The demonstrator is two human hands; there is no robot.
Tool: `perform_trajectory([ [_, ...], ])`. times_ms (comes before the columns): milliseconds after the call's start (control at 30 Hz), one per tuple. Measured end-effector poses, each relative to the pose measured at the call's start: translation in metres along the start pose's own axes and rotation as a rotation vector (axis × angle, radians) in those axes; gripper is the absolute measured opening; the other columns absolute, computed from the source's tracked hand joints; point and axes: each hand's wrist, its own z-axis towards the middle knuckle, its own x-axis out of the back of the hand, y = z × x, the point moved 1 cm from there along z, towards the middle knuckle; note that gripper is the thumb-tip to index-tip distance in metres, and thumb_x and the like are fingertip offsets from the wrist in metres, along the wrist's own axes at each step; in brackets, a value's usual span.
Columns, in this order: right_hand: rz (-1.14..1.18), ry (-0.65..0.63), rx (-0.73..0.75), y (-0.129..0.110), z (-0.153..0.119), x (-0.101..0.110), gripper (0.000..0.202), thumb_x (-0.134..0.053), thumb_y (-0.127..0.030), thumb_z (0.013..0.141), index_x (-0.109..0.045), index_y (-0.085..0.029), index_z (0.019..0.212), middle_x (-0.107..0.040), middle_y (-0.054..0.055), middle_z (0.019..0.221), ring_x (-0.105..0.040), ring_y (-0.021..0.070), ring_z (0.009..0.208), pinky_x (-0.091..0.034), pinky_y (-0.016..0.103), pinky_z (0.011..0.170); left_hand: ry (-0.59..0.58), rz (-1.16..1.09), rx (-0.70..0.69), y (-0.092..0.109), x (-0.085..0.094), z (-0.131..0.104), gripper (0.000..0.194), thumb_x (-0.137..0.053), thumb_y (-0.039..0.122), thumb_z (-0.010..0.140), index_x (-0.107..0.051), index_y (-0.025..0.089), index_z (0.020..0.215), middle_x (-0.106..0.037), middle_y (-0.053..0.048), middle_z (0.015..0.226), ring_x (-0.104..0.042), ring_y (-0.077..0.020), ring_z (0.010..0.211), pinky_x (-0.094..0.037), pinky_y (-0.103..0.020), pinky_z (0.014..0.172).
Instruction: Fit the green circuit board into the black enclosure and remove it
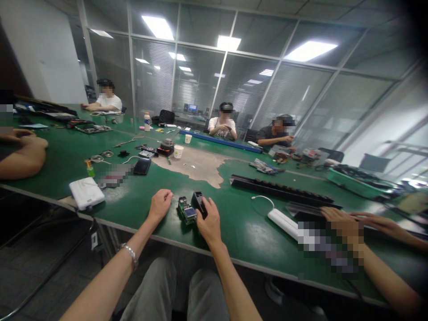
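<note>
My right hand (210, 220) is closed around the side of a small black box-shaped case (198, 200), its thumb and fingers on the case. Just left of the case, a green circuit board (186, 212) with a small screen and connectors sits on the table; the thumb is near its edge. My left hand (161, 203) rests on the green tabletop left of the board, apart from it. Its fingers are curled in, and nothing shows in them. A bracelet (129, 256) is on the left wrist.
A white box (87, 192), a black phone (142, 165) and glasses (102, 156) lie to the left. Paper cups (178, 152) stand ahead. Right are black strips (281, 189), a white power strip (284, 223) and a co-worker's hands (341, 223). Other people sit around the table.
</note>
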Motion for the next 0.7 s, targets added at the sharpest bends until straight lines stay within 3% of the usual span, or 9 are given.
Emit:
perform_trajectory([
  [133, -0.025, 0.028, 0.017, 0.000, -0.002, 0.001, 0.050, -0.054, -0.025, 0.084, -0.051, -0.015, 0.133, -0.047, 0.017, 0.138, -0.043, 0.0297, 0.128, -0.036, 0.049, 0.105, -0.001, -0.002, 0.006, 0.001, 0.001, 0.000, 0.022, -0.048, 0.030, 0.086, -0.067, 0.019, 0.085, -0.069, -0.006, 0.093, -0.062, -0.0176, 0.087, -0.046, -0.029, 0.080],
  [433, 0.076, -0.030, 0.005, -0.001, 0.001, 0.008, 0.044, -0.054, -0.027, 0.085, -0.057, -0.013, 0.127, -0.061, 0.016, 0.120, -0.057, 0.0265, 0.112, -0.044, 0.045, 0.098, -0.013, -0.002, 0.015, 0.001, 0.001, 0.000, 0.023, -0.047, 0.030, 0.086, -0.067, 0.018, 0.084, -0.068, -0.006, 0.093, -0.061, -0.0172, 0.086, -0.046, -0.029, 0.079],
  [567, 0.148, 0.036, -0.102, -0.021, 0.009, 0.023, 0.042, -0.053, -0.035, 0.088, -0.059, -0.014, 0.124, -0.063, 0.014, 0.119, -0.058, 0.0256, 0.110, -0.044, 0.044, 0.098, -0.011, -0.005, 0.017, 0.002, 0.002, 0.000, 0.023, -0.047, 0.030, 0.086, -0.066, 0.018, 0.084, -0.068, -0.006, 0.092, -0.061, -0.0173, 0.086, -0.045, -0.029, 0.080],
  [700, 0.204, 0.005, 0.020, -0.051, 0.011, 0.032, 0.039, -0.054, -0.031, 0.088, -0.059, -0.017, 0.124, -0.061, 0.012, 0.123, -0.056, 0.0240, 0.114, -0.042, 0.041, 0.101, -0.006, -0.005, 0.015, 0.004, 0.002, -0.001, 0.022, -0.048, 0.031, 0.086, -0.066, 0.019, 0.084, -0.068, -0.006, 0.091, -0.061, -0.0172, 0.085, -0.046, -0.028, 0.079],
])
